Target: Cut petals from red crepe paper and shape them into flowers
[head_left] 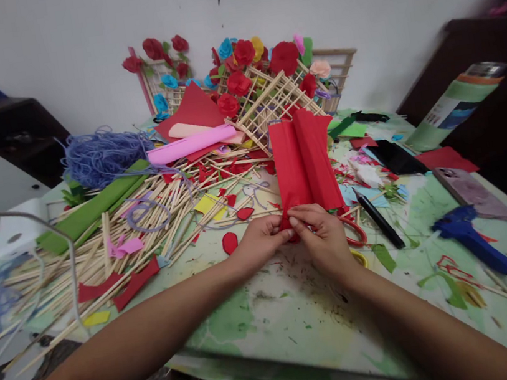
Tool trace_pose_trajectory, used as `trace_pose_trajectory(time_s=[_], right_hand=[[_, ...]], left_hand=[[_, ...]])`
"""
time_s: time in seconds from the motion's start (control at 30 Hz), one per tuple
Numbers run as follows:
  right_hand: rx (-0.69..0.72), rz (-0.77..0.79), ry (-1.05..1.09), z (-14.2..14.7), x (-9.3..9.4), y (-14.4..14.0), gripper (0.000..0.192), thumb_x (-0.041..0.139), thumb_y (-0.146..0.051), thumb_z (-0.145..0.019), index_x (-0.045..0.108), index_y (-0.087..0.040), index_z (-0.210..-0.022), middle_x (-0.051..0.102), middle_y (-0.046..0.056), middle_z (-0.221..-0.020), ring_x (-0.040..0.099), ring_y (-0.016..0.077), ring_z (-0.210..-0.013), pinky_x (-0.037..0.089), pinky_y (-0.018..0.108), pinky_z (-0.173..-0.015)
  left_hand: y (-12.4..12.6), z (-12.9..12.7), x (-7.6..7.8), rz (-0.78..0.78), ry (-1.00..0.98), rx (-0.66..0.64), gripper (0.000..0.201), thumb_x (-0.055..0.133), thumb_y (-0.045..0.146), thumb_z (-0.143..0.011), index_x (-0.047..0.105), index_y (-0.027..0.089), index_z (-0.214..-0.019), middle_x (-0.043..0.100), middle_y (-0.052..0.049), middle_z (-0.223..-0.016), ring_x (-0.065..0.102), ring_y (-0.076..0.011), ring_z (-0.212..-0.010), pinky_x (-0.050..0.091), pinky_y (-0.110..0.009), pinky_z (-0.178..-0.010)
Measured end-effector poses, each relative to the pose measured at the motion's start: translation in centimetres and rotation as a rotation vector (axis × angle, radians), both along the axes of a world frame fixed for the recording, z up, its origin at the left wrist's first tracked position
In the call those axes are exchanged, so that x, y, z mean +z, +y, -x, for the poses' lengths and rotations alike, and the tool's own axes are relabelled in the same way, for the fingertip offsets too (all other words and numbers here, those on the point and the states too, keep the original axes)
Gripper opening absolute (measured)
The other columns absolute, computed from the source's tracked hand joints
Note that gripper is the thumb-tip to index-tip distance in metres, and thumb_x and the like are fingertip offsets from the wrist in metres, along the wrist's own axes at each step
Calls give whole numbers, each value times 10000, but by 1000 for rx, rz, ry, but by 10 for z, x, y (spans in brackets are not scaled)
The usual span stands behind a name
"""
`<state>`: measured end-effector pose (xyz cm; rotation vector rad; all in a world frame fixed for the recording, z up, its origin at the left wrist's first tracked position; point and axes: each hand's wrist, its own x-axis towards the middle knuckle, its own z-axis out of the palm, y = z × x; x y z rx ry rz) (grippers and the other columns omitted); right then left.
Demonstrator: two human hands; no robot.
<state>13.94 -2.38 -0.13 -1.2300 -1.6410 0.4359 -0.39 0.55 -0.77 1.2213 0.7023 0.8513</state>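
Observation:
Both hands meet at the lower left corner of a sheet of red crepe paper (303, 161), which stands up away from me with a fold down its middle. My left hand (263, 238) pinches the gathered corner between thumb and fingers. From the other side my right hand (319, 237) is closed on the same corner, thumb against forefinger. Beside my right hand, scissors with an orange-red handle (355, 230) lie partly hidden under the paper and hand. A small red paper piece (229, 243) lies left of my left hand.
Bamboo sticks (97, 256) spread over the left, near blue yarn (102, 156) and green paper (91, 213). Stick lattices with paper flowers (238, 83) stand behind. At right are a black marker (379, 217), a blue glue gun (477, 240), phones and a bottle (454, 108).

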Motion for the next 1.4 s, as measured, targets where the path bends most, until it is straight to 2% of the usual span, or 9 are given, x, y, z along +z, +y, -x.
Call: trace_pose_trajectory(time_s=[0.2, 0.37, 0.57, 0.7, 0.83, 0.93, 1.1, 1.23, 1.4], right_hand=[[-93, -48, -117, -1, 1, -3, 479, 310, -421, -948, 454, -220, -1358, 511, 103, -1359, 430, 242, -1240, 332, 489, -1021], [-22, 25, -388, 3, 0, -6, 513, 253, -482, -949, 416, -264, -1383, 351, 70, -1486, 317, 275, -1321, 264, 543, -1033], [-58, 29, -408, 3, 3, -8, 538, 230, -490, -950, 310, -278, -1438, 306, 50, -1509, 311, 276, -1311, 251, 541, -1027], [23, 66, -430, 3, 4, -7, 507, 239, -469, -954, 408, -265, -1387, 368, 56, -1478, 350, 271, -1280, 283, 515, -1016], [-20, 22, -335, 2, 1, -4, 482, 293, -434, -951, 437, -208, -1352, 453, 101, -1406, 393, 252, -1251, 300, 476, -1026], [-79, -16, -238, 1, -1, -2, 410, 397, -417, -918, 521, -158, -1211, 551, 141, -1231, 469, 250, -1156, 361, 436, -979], [-76, 76, -115, 1, 0, -1, 248, 432, -396, -902, 566, -189, -923, 599, 72, -916, 555, 213, -873, 438, 368, -805], [-53, 124, -46, 1, 3, -1, 287, 375, -383, -928, 581, -192, -869, 612, 47, -824, 561, 187, -775, 433, 319, -723], [-3, 167, -103, 1, 3, -2, 246, 458, -378, -889, 611, -187, -870, 653, 51, -820, 575, 195, -768, 418, 298, -683]], left_hand=[[-5, -2, 6, 285, -233, 94, 233, 759, 285, -659, 671, 123, -800, 679, -37, -768, 605, -111, -691, 463, -240, -710], [-7, -4, 7, 318, -283, 78, 249, 773, 257, -646, 660, 116, -818, 677, -32, -778, 613, -102, -703, 482, -228, -711], [-7, -4, 9, 327, -283, 98, 256, 784, 274, -632, 638, 117, -771, 658, -12, -724, 604, -98, -672, 494, -238, -703], [-7, -3, 8, 336, -287, 77, 273, 788, 265, -626, 633, 115, -794, 661, -23, -762, 610, -110, -699, 495, -249, -702], [-6, -2, 8, 336, -285, 120, 257, 779, 256, -640, 630, 112, -792, 660, -27, -764, 607, -109, -700, 490, -260, -727], [-5, -1, 10, 327, -299, 139, 217, 743, 240, -685, 649, 100, -822, 676, -54, -806, 614, -123, -722, 487, -276, -750], [-2, -1, 12, 325, -363, 188, 120, 714, 170, -703, 678, 96, -789, 682, -52, -796, 605, -114, -755, 451, -241, -784], [-3, -3, 14, 415, -407, 219, 93, 736, 135, -661, 651, 109, -688, 638, -12, -689, 556, -83, -657, 432, -210, -694], [-5, -3, 14, 470, -397, 233, 140, 752, 141, -647, 628, 120, -710, 624, -4, -707, 558, -79, -649, 431, -189, -620]])
